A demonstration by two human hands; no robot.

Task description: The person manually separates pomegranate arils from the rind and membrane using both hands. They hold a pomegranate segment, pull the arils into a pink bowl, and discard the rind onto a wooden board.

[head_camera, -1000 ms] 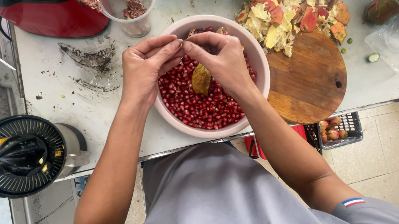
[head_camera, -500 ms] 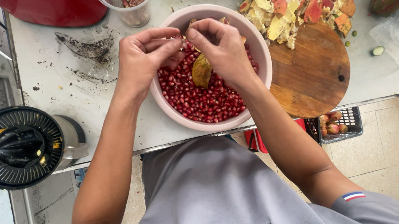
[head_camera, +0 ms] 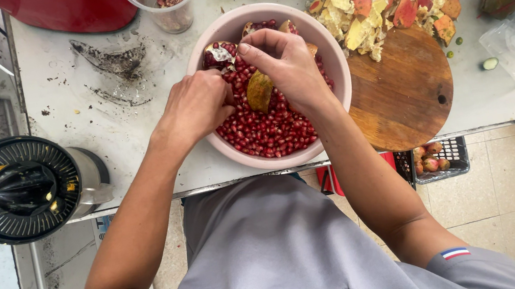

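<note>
I have both hands over the pink bowl (head_camera: pixel 218 144); my right hand (head_camera: pixel 290 67) pinches a pomegranate piece (head_camera: pixel 260 91) above the seeds (head_camera: pixel 269 133), my left hand (head_camera: pixel 196 106) curls onto another chunk (head_camera: pixel 217 55); squeezing hard could, I judge, flick seeds onto the counter (head_camera: pixel 65 90).

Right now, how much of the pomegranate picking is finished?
A lot looks done: the round pink bowl holds a deep layer of loose red seeds, and torn peel scraps are heaped on the round wooden board. In hand: the left hand and right hand work a seeded pomegranate chunk. That chunk remains to be emptied.
</note>
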